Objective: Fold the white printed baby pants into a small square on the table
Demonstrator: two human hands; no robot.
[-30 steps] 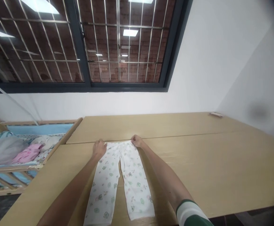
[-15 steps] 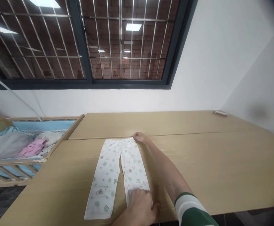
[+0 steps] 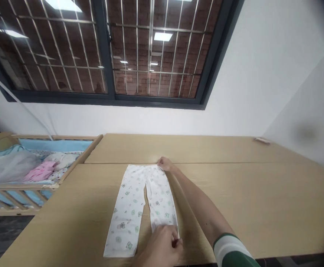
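A small pair of white baby trousers (image 3: 139,202) with green prints lies flat on the light wooden table (image 3: 251,193), waist away from me, legs toward me. My right hand (image 3: 164,163) pinches the right corner of the waistband, arm stretched along the right leg. My left hand (image 3: 162,246) sits at the near table edge, fingers closed on the hem of the right trouser leg. The left leg lies free.
A wooden cot (image 3: 33,167) stands to the left of the table, holding pink clothes (image 3: 39,172), grey and white fabric. A small flat object (image 3: 261,140) lies at the far right table edge. A barred window (image 3: 108,52) and white wall stand behind.
My left hand left the waistband's left corner and came down to the hem of the right leg. My right hand stayed on the waistband. The view shifted slightly.
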